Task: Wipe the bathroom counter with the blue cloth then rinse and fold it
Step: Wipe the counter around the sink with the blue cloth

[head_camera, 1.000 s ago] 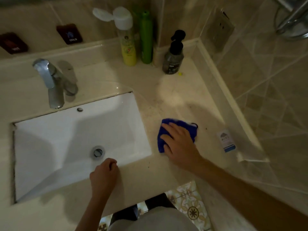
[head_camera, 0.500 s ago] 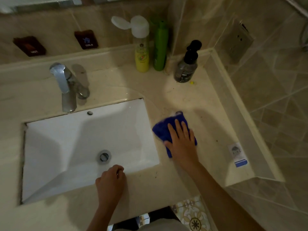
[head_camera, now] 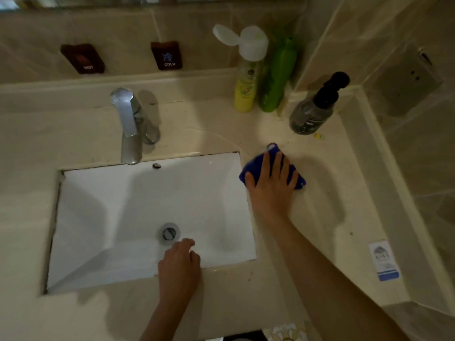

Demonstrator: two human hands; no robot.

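The blue cloth [head_camera: 253,168] lies bunched on the beige counter [head_camera: 327,205], just right of the white sink [head_camera: 128,212]. My right hand [head_camera: 272,185] presses flat on the cloth with straight, spread fingers, covering most of it. My left hand [head_camera: 179,269] rests on the sink's front rim with loosely curled fingers and holds nothing.
A chrome faucet [head_camera: 129,126] stands behind the sink. A yellow bottle [head_camera: 246,87] with an open flip cap, a green bottle [head_camera: 277,77] and a dark pump bottle [head_camera: 312,112] crowd the back right corner. A small sticker [head_camera: 384,260] lies near the counter's right edge, below a tiled wall.
My right hand has slid the cloth away from me along the counter, toward the bottles. My left hand stays on the sink's front rim.
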